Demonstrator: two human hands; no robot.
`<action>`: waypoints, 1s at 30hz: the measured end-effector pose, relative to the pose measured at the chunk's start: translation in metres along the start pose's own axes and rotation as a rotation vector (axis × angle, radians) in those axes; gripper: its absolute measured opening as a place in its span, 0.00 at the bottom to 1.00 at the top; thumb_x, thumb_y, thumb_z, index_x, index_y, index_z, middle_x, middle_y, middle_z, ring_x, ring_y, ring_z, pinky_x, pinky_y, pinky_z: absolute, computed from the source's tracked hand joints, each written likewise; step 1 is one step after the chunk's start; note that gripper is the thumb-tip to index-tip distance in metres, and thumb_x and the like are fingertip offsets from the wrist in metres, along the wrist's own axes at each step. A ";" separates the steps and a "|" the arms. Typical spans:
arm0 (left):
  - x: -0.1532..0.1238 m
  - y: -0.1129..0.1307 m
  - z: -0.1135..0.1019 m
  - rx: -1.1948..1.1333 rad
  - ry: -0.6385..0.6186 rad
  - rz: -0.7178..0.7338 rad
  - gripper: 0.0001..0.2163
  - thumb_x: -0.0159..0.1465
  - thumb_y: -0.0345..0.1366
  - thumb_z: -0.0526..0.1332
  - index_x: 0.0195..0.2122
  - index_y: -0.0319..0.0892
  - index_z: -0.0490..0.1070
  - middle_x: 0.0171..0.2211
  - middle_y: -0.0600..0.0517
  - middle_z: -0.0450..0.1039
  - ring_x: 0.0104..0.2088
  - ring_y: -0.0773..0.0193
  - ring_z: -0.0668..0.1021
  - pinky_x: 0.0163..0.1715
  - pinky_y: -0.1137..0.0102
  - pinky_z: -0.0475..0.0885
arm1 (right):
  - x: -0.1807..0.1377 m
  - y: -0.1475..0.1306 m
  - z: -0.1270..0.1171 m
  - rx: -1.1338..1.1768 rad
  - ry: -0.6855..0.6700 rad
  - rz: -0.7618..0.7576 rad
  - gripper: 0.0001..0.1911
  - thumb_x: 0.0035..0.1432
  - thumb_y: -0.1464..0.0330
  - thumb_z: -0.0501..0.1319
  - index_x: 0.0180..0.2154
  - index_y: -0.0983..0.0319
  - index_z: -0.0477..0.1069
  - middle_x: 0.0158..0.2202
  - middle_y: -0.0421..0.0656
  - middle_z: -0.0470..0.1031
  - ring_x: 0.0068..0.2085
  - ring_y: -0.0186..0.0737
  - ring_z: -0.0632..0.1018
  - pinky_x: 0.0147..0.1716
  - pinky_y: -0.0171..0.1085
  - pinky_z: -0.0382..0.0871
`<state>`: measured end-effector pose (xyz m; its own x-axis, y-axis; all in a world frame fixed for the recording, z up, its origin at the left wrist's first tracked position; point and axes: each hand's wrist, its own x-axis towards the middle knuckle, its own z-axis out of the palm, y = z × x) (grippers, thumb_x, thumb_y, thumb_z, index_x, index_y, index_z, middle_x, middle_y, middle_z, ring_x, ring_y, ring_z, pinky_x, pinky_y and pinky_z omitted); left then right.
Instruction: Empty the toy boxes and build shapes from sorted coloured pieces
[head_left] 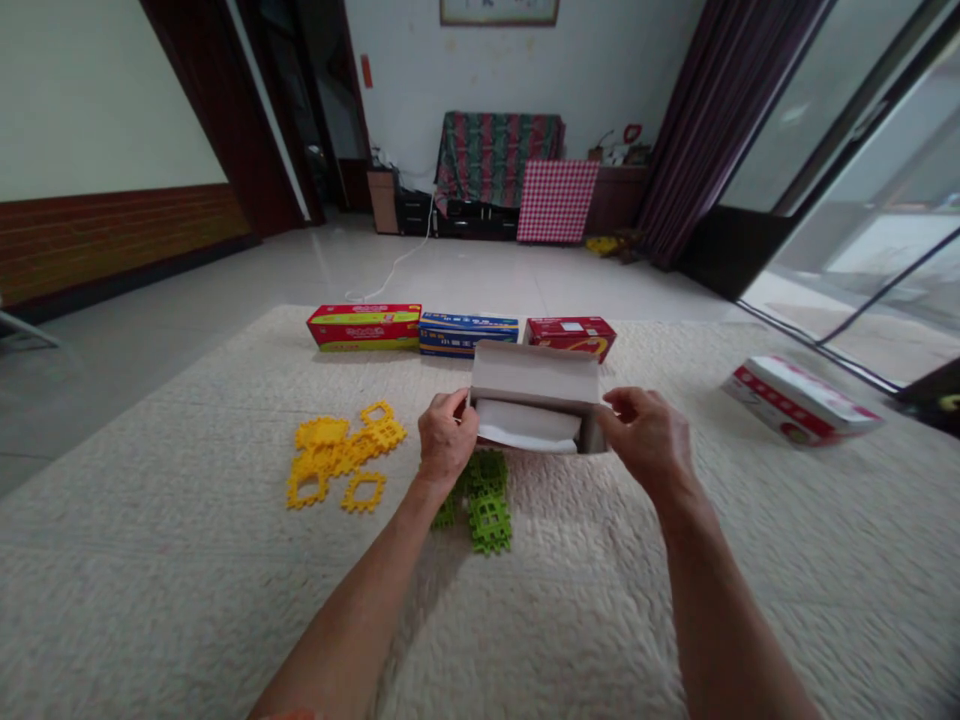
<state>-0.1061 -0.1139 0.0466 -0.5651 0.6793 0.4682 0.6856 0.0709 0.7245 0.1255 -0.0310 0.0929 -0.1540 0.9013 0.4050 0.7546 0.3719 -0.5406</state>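
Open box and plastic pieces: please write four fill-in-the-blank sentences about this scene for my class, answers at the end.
1. The box between the left hand and the right hand is not closed but ____.
2. The plastic pieces lying to the left of the left hand are coloured ____.
3. The plastic pieces just in front of that box are coloured ____.
4. In the row of three boxes farther away, the middle box is mainly ____.

Missing words: open; yellow; green; blue.

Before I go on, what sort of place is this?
Probably a home's living room, judging by the long purple curtain, the framed picture on the wall and the hanging checked cloth.
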 end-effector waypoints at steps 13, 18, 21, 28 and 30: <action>-0.014 0.008 0.015 0.074 -0.086 0.111 0.15 0.55 0.25 0.57 0.40 0.39 0.79 0.34 0.47 0.78 0.34 0.62 0.78 0.38 0.71 0.73 | -0.015 -0.028 0.002 -0.602 -0.564 -0.011 0.16 0.57 0.67 0.55 0.42 0.59 0.78 0.39 0.51 0.81 0.39 0.47 0.80 0.30 0.37 0.62; -0.020 0.012 0.013 0.036 -0.071 0.172 0.15 0.54 0.24 0.57 0.39 0.39 0.78 0.33 0.48 0.77 0.33 0.63 0.77 0.35 0.73 0.73 | -0.018 -0.028 0.000 -0.624 -0.599 0.001 0.15 0.57 0.68 0.56 0.41 0.62 0.79 0.40 0.54 0.81 0.41 0.50 0.81 0.34 0.39 0.68; -0.021 0.015 0.011 0.019 -0.071 0.178 0.14 0.55 0.25 0.57 0.39 0.39 0.78 0.33 0.47 0.77 0.33 0.63 0.77 0.34 0.73 0.73 | -0.019 -0.029 0.000 -0.621 -0.594 -0.003 0.15 0.58 0.69 0.55 0.41 0.63 0.79 0.40 0.55 0.81 0.41 0.52 0.81 0.35 0.40 0.69; -0.020 0.012 0.012 0.026 -0.087 0.148 0.14 0.54 0.25 0.58 0.39 0.41 0.79 0.33 0.48 0.78 0.33 0.63 0.77 0.36 0.72 0.73 | -0.016 -0.025 0.007 -0.575 -0.528 0.057 0.16 0.61 0.65 0.55 0.43 0.61 0.79 0.40 0.55 0.80 0.41 0.50 0.81 0.35 0.39 0.69; -0.019 0.010 0.013 0.030 -0.093 0.137 0.14 0.53 0.25 0.58 0.39 0.40 0.79 0.33 0.48 0.78 0.33 0.62 0.78 0.36 0.72 0.73 | -0.016 -0.024 0.007 -0.553 -0.507 0.065 0.16 0.61 0.65 0.55 0.43 0.60 0.78 0.40 0.54 0.80 0.41 0.50 0.80 0.34 0.39 0.69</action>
<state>-0.0823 -0.1169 0.0386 -0.4214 0.7488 0.5115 0.7672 -0.0064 0.6414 0.1054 -0.0530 0.0940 -0.2724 0.9591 -0.0766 0.9618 0.2693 -0.0484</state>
